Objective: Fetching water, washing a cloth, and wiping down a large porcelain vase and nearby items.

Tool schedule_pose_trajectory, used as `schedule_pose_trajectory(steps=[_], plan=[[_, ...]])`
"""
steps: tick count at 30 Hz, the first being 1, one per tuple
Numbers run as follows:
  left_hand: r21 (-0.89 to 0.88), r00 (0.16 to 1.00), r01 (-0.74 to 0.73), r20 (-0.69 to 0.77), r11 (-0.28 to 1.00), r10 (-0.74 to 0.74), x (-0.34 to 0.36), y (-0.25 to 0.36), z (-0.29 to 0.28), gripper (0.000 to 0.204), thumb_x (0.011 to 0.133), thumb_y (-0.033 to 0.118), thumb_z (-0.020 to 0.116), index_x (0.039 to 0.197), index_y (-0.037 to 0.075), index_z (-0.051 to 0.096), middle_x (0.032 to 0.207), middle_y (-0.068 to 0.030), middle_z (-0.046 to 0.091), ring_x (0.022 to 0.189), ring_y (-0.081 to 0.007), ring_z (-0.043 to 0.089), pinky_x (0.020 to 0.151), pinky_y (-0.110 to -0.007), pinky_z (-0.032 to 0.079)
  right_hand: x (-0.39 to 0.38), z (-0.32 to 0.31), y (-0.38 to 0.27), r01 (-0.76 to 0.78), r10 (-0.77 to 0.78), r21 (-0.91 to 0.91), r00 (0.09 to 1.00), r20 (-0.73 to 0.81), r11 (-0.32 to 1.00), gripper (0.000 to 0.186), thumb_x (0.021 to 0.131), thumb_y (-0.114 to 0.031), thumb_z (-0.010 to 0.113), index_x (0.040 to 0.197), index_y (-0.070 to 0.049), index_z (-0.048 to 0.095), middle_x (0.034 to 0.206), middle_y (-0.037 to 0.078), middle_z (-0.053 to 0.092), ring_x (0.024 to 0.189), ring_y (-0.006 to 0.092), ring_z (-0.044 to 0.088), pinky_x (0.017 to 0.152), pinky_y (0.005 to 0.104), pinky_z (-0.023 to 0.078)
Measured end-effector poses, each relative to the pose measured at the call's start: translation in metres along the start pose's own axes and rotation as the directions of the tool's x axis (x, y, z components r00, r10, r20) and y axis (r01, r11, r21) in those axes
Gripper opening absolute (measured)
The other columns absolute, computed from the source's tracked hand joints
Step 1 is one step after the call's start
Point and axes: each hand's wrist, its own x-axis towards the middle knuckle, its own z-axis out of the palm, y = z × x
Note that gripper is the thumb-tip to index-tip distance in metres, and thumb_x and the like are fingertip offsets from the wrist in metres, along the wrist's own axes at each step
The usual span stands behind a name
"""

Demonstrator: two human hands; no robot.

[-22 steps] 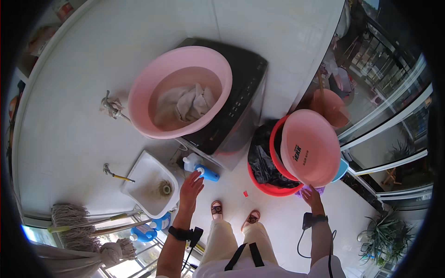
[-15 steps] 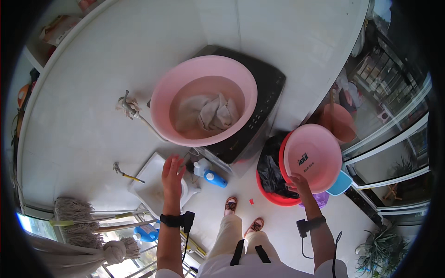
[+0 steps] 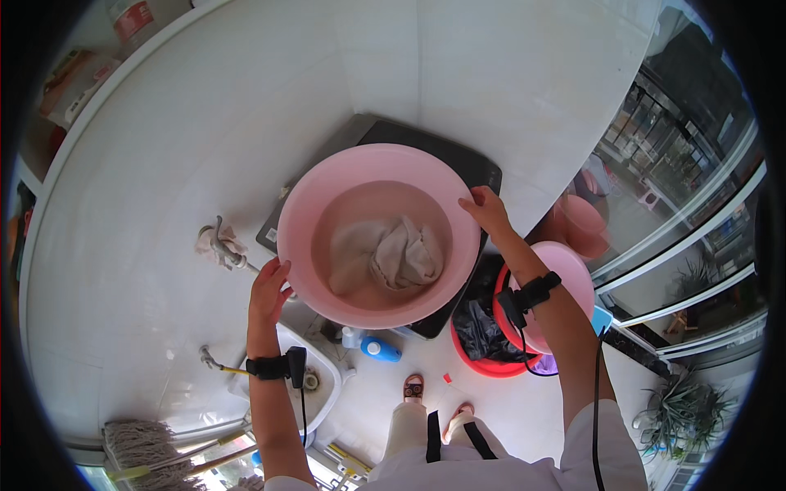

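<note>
Large pink basin (image 3: pixel 377 161), one: sitting on the dark top of a washing machine (image 3: pixel 479 168), in the middle of the view, between the two hands; containing cloudy water (image 3: pixel 348 293) and a greyish-white cloth (image 3: pixel 405 255), bunched, part of it rising in folds and part lying under the surface.

Left hand (image 3: pixel 268 293): touching the basin's left rim from outside; fingers partly curling, neither spread flat nor balled into a fist; whether they are gripping firmly cannot be told.

Right hand (image 3: pixel 489 213): grasping the basin's upper right rim, thumb lying over the edge, fingers bending around the outside, part of them hidden.

Below the basin: a blue bottle (image 3: pixel 382 350) standing on the floor; a white sink (image 3: pixel 334 385), partly hidden behind the left forearm.

Right side: a red bin (image 3: pixel 483 368) holding a black bag (image 3: pixel 483 327); a smaller pink basin (image 3: pixel 573 270) resting beside it, the right forearm passing in front.

Left side: a tap (image 3: pixel 219 243) projecting from the wall; a mop (image 3: pixel 141 446) leaning at lower left.
</note>
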Motion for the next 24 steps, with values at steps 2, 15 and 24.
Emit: schedule_pose_trajectory(steps=[2, 15, 24], plan=[[0.184, 1.000, 0.006, 0.018, 0.983, -0.009, 0.016, 0.010, -0.002, 0.035, 0.086, 0.022, 0.055, 0.115, 0.003, 0.050, 0.095, -0.0015, 0.058, 0.085, -0.0106, 0.054, 0.069, -0.026, 0.043, 0.007, 0.021, 0.005, 0.020, -0.017, 0.088, 0.999, -0.038, 0.996, 0.048, 0.068, -0.030, 0.069, 0.100, 0.002, 0.056, 0.092, 0.017, 0.062, 0.083, 0.0279, 0.061, 0.073, 0.0348, 0.047], [0.393, 0.984, -0.177, 0.039, 0.902, 0.176, -0.062, 0.009, 0.067, 0.034, 0.086, 0.015, 0.052, 0.115, -0.003, 0.049, 0.092, -0.0045, 0.057, 0.078, -0.0108, 0.053, 0.067, -0.024, 0.046, -0.100, -0.065, 0.036, -0.028, 0.109, 0.283, 0.955, -0.276, 0.959, 0.029, 0.066, -0.019, 0.060, 0.086, 0.002, 0.059, 0.080, 0.020, 0.061, 0.077, 0.0338, 0.060, 0.072, 0.0390, 0.046], [0.561, 0.966, -0.139, 0.259, 0.816, -0.014, -0.183, -0.086, 0.241, 0.040, 0.081, 0.015, 0.064, 0.113, -0.005, 0.049, 0.104, -0.0112, 0.056, 0.090, -0.0183, 0.054, 0.074, -0.030, 0.047, -0.323, -0.278, 0.131, -0.299, 0.398, 0.280, 0.810, -0.431, 0.912, 0.029, 0.073, -0.014, 0.061, 0.097, 0.002, 0.056, 0.087, 0.016, 0.062, 0.082, 0.0229, 0.060, 0.074, 0.0326, 0.047]])
